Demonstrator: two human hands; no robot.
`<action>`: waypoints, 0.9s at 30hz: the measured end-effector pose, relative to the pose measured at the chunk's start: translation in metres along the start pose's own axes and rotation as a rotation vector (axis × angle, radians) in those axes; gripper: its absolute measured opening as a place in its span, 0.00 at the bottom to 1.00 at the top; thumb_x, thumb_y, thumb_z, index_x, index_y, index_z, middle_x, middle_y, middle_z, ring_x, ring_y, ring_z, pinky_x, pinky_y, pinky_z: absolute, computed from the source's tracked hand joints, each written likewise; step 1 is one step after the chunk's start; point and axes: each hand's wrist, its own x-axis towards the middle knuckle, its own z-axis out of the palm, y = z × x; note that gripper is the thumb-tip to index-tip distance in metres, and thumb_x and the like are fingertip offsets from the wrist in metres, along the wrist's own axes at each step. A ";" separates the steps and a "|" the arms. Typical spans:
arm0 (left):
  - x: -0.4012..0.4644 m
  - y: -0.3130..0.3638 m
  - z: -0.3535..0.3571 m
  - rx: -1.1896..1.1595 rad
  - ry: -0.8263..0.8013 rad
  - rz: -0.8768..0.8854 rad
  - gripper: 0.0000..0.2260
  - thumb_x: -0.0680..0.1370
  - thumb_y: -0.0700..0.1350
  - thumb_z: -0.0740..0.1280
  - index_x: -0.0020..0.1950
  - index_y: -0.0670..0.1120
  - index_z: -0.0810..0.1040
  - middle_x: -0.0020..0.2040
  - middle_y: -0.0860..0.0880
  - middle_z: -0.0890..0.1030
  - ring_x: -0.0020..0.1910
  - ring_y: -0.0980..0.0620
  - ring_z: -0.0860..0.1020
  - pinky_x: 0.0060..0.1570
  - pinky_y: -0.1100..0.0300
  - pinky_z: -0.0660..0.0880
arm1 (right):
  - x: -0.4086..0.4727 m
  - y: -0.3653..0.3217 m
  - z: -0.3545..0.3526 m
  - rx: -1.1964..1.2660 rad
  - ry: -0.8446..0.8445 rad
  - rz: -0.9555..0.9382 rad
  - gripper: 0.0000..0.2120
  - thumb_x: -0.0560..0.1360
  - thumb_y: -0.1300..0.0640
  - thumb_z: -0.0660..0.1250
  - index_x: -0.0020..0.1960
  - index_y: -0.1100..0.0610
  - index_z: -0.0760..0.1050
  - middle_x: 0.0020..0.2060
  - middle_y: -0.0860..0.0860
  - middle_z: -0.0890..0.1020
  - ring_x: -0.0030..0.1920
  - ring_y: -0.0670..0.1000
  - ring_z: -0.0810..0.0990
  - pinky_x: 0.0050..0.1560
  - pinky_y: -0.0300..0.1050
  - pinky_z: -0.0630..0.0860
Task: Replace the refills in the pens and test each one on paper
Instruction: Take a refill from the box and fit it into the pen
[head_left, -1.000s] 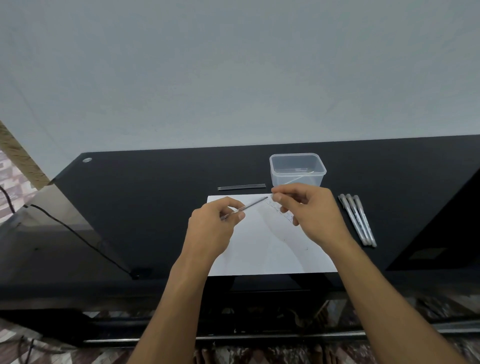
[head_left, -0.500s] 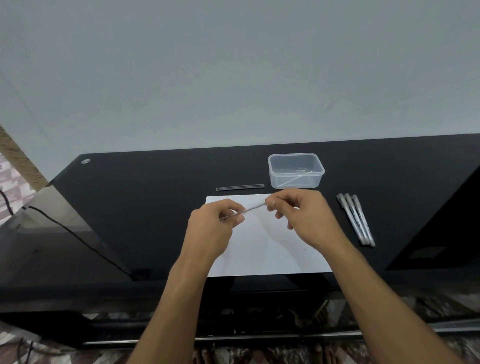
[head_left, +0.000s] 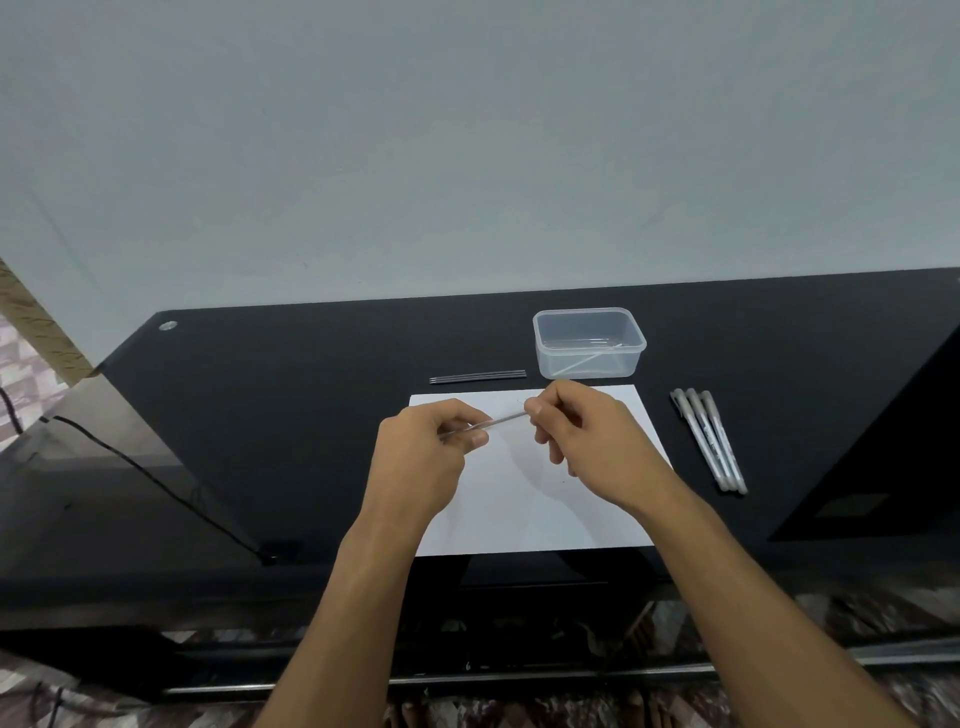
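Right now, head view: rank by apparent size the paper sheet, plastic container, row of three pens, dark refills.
1. Paper sheet
2. Plastic container
3. Row of three pens, longer than the container but much narrower, so that ranking is unsure
4. Dark refills

Both hands are up over the white paper (head_left: 524, 509) on the black table (head_left: 291, 395). The left hand (head_left: 421, 467) grips a clear pen barrel (head_left: 493, 422), fingers curled round its near end. The right hand (head_left: 592, 447) pinches the barrel's far end between thumb and forefinger. Beyond the sheet, a few dark refills (head_left: 478, 376) lie side by side, just off the paper's far edge. To their right sits a clear plastic box (head_left: 589, 343) with a thin pale stick inside. Three grey pens (head_left: 709, 439) lie together right of the paper. A black cable (head_left: 156, 480) runs across the left of the table.
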 end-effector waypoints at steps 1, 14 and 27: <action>0.000 0.000 0.000 0.000 -0.002 0.001 0.06 0.77 0.43 0.73 0.48 0.54 0.87 0.41 0.55 0.84 0.43 0.59 0.80 0.37 0.72 0.70 | 0.001 0.001 0.000 0.007 0.004 -0.009 0.09 0.85 0.49 0.65 0.48 0.50 0.78 0.41 0.46 0.85 0.38 0.48 0.82 0.39 0.43 0.77; 0.000 0.004 0.001 0.000 -0.007 0.021 0.06 0.77 0.40 0.73 0.48 0.52 0.86 0.44 0.54 0.84 0.46 0.57 0.81 0.38 0.74 0.69 | -0.004 -0.008 -0.001 -0.002 0.003 0.064 0.31 0.86 0.40 0.57 0.33 0.58 0.75 0.31 0.51 0.85 0.32 0.46 0.78 0.41 0.44 0.76; 0.000 0.006 0.004 0.035 0.020 0.002 0.07 0.76 0.37 0.74 0.46 0.50 0.86 0.38 0.60 0.81 0.36 0.65 0.78 0.33 0.79 0.65 | -0.004 -0.010 0.001 -0.029 -0.022 0.090 0.32 0.86 0.41 0.57 0.27 0.56 0.69 0.24 0.48 0.77 0.26 0.45 0.73 0.38 0.41 0.70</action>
